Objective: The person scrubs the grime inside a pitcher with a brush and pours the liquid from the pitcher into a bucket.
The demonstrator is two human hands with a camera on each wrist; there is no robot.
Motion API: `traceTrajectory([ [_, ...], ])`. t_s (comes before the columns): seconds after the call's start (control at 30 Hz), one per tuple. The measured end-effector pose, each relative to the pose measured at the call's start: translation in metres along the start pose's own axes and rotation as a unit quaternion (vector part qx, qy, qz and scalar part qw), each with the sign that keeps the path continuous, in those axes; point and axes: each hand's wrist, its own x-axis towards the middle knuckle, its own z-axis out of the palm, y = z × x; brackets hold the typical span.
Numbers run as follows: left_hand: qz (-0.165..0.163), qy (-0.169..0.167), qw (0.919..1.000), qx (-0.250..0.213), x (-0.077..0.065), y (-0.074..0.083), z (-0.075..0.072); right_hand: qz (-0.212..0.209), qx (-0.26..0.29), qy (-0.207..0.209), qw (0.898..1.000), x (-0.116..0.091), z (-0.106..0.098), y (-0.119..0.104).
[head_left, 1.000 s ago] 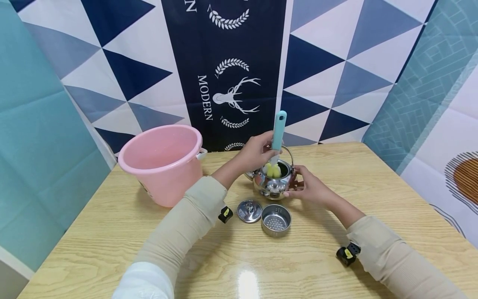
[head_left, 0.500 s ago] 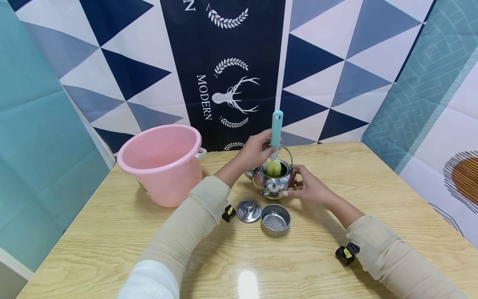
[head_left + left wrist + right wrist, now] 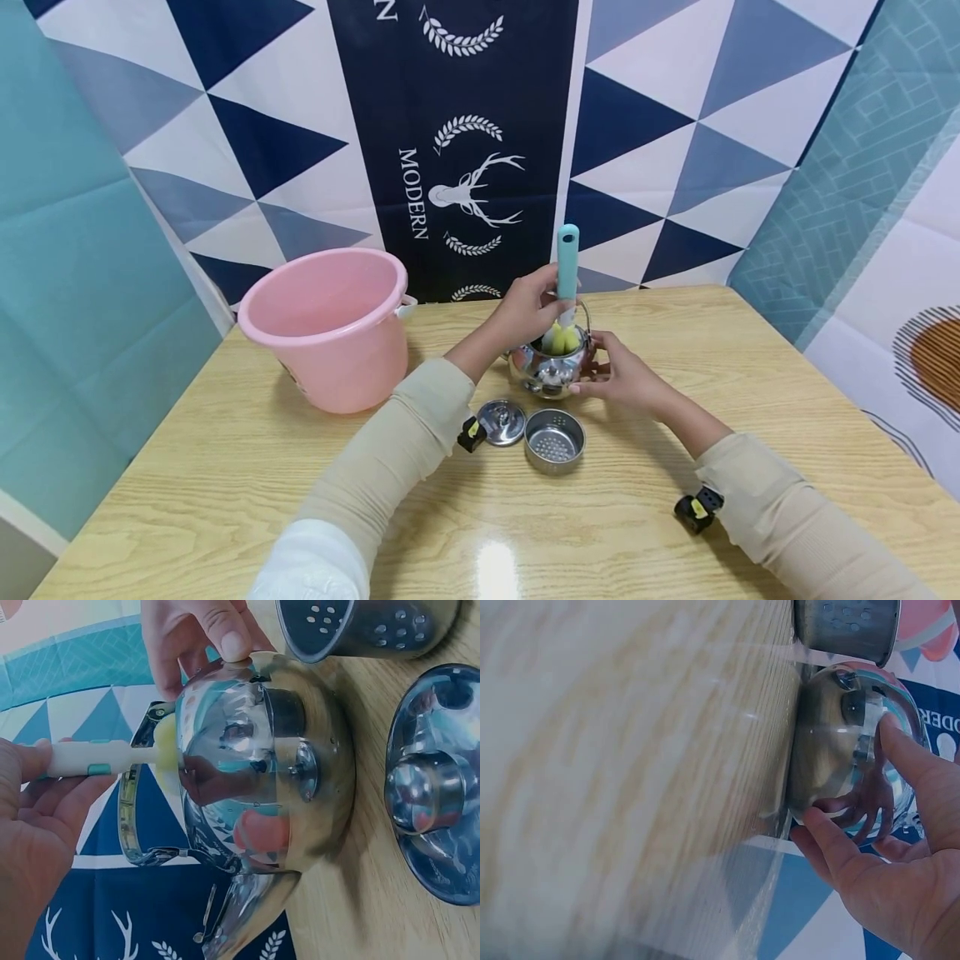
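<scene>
My left hand (image 3: 529,310) pinches the teal-and-white handle of a cleaning brush (image 3: 567,265), held upright. Its yellow-and-white sponge head (image 3: 564,340) sits in the mouth of a shiny steel teapot (image 3: 546,379); the lower end is hidden inside. My right hand (image 3: 624,373) holds the teapot's right side, thumb and fingers spread round the curved wall, as the right wrist view also shows. The teapot stands upright on the table with its bail handle (image 3: 129,817) raised. In the left wrist view its spout (image 3: 255,911) points away from the right hand.
Just in front of the teapot lie its steel lid (image 3: 501,422), knob up, and a perforated strainer cup (image 3: 555,446). A pink bucket (image 3: 341,358) stands to the left on the wooden table (image 3: 600,533). Patterned cloth (image 3: 645,150) hangs behind the table.
The brush and my left hand shift slightly left, then back to the right, the sponge head staying in the teapot's mouth. My right hand and the teapot stay in place.
</scene>
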Motion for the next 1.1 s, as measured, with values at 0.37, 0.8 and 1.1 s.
traceTrajectory([
  [0.37, -0.022, -0.028, 0.9994, 0.003, -0.006, 0.011, -0.013, 0.009, -0.015, 0.002, 1.000, -0.001, -0.003, 0.002],
  [0.8, -0.026, -0.025, 0.9990, 0.026, -0.009, 0.007, -0.028, 0.004, -0.012, 0.008, 1.000, -0.001, -0.001, 0.002],
  [1.1, -0.035, -0.006, 0.9993, -0.010, -0.004, 0.002, -0.025, 0.002, -0.010, 0.006, 1.000, 0.000, -0.002, 0.002],
])
